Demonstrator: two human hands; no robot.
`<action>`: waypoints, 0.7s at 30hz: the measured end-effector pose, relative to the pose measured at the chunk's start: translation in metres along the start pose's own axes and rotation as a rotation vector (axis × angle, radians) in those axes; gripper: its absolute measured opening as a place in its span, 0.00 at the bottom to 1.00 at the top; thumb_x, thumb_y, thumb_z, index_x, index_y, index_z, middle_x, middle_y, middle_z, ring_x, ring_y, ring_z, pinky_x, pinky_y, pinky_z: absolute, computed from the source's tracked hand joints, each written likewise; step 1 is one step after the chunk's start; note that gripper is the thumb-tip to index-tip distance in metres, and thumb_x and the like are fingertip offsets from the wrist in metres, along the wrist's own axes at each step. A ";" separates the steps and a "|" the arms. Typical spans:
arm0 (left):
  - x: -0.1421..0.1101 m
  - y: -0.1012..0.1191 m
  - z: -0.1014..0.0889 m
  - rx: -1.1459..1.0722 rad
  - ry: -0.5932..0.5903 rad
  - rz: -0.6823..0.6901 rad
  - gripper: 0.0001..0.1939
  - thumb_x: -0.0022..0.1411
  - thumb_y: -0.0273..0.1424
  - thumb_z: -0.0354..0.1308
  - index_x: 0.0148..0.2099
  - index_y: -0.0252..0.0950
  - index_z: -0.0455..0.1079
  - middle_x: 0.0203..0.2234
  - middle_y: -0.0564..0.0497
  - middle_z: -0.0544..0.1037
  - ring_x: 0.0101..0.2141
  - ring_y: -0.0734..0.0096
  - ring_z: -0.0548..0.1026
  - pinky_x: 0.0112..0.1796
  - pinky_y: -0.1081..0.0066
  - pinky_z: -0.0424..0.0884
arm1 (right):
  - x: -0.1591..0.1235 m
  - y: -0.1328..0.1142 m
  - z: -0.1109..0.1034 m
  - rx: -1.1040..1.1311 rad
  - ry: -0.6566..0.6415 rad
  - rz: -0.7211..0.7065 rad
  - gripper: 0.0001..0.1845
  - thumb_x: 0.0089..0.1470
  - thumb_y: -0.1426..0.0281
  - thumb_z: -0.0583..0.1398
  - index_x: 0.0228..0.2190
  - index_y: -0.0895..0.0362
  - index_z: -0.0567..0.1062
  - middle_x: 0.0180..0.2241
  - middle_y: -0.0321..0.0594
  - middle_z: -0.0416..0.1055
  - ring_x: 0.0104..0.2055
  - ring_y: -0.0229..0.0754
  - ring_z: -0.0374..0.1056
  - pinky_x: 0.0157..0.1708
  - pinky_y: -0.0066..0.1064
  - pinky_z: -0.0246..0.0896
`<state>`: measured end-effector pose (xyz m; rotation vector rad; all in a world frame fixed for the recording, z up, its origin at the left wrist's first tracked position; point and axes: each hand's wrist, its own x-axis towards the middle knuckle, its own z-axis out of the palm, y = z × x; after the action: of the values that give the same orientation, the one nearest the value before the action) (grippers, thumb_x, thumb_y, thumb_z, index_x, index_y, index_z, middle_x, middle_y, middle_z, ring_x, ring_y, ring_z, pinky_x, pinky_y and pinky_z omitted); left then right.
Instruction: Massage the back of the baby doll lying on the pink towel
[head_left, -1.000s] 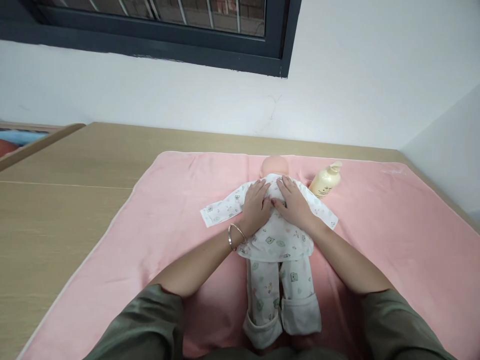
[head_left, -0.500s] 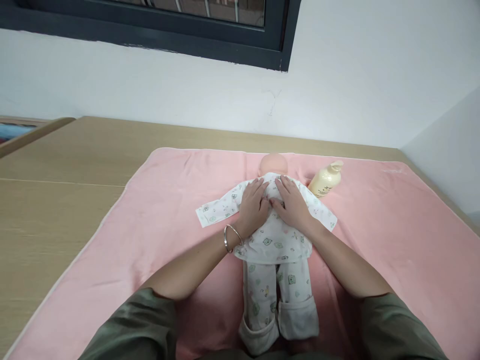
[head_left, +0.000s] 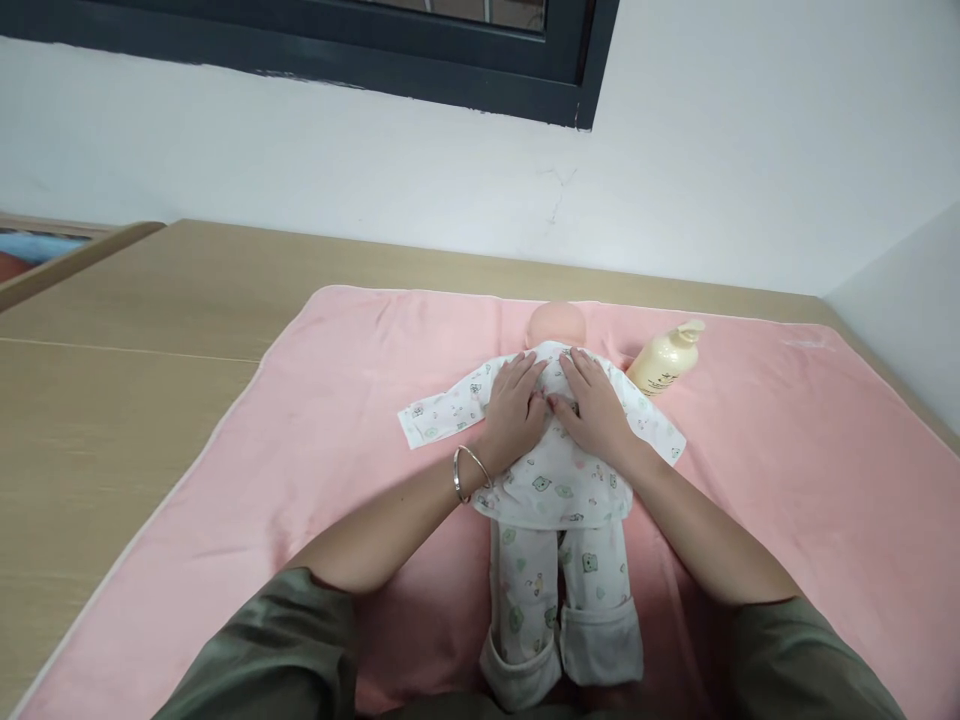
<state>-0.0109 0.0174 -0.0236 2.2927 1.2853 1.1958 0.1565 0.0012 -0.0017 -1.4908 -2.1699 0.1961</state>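
Note:
A baby doll point(head_left: 556, 480) in a white printed shirt and trousers lies on a pink blanket point(head_left: 315, 440), its bare head point(head_left: 556, 322) pointing away from me. My left hand point(head_left: 514, 411) lies flat on the left side of the doll's upper body, fingers stretched out, with a silver bangle on the wrist. My right hand point(head_left: 597, 406) lies flat on the right side, fingers stretched out. The two thumbs meet at the middle of the shirt. Neither hand holds anything.
A cream pump bottle point(head_left: 666, 361) lies on the blanket just right of the doll's shoulder. The blanket covers a light wooden surface point(head_left: 127, 380) against a white wall. A dark window frame point(head_left: 465, 60) runs above.
Both hands stay flat on the doll's upper body. Only the view has shifted slightly.

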 end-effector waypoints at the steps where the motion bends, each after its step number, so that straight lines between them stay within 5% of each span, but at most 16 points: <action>1: 0.000 0.001 0.000 0.001 -0.003 -0.004 0.24 0.63 0.24 0.44 0.60 0.30 0.66 0.60 0.39 0.69 0.63 0.55 0.62 0.64 0.48 0.59 | 0.000 0.000 0.000 0.004 0.005 -0.002 0.33 0.64 0.61 0.50 0.64 0.67 0.59 0.67 0.56 0.48 0.70 0.55 0.42 0.68 0.55 0.41; 21: 0.002 -0.006 0.004 0.006 -0.010 -0.002 0.25 0.62 0.24 0.45 0.59 0.34 0.66 0.61 0.42 0.69 0.63 0.58 0.63 0.64 0.48 0.59 | 0.001 0.002 0.003 -0.004 0.016 0.023 0.33 0.63 0.62 0.52 0.63 0.68 0.61 0.66 0.55 0.49 0.69 0.55 0.44 0.68 0.54 0.41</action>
<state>-0.0113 0.0232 -0.0283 2.2983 1.2894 1.1795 0.1560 0.0037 -0.0046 -1.5146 -2.1429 0.1875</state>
